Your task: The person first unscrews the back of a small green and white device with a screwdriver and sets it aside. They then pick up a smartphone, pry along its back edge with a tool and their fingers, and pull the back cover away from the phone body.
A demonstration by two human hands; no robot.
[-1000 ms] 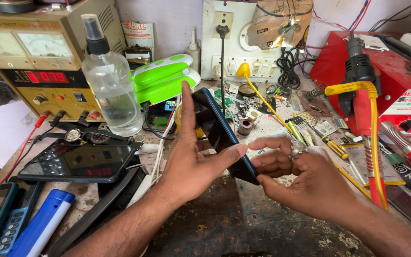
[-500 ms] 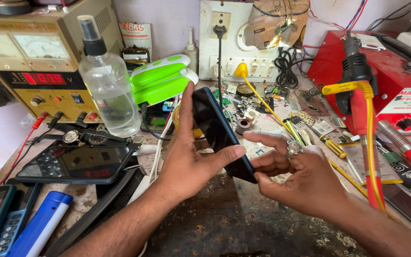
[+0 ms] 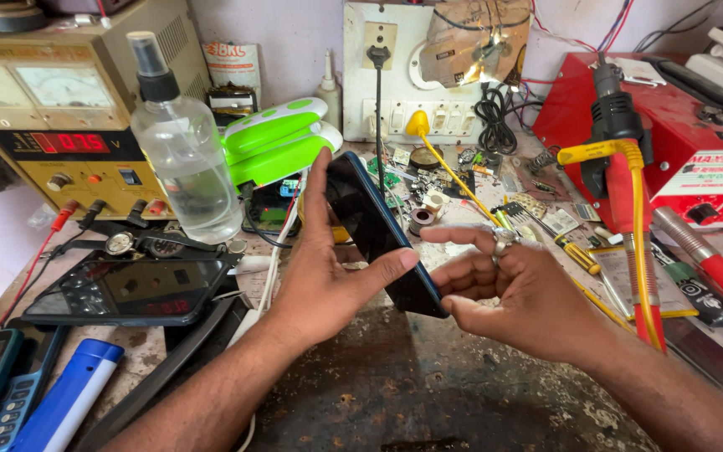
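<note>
Bright even daylight, sharp focus, slight wide-angle bowing, perhaps glare near the wall.

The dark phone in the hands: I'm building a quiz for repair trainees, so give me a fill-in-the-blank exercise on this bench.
1. The left hand holds a dark ____ tilted on its edge.
2. The right hand wears a ____ on one finger.
3. The clear spray bottle stands in front of the ____ lamp.
4. The soldering station at right is ____.

Missing words: phone; ring; green; red
</note>
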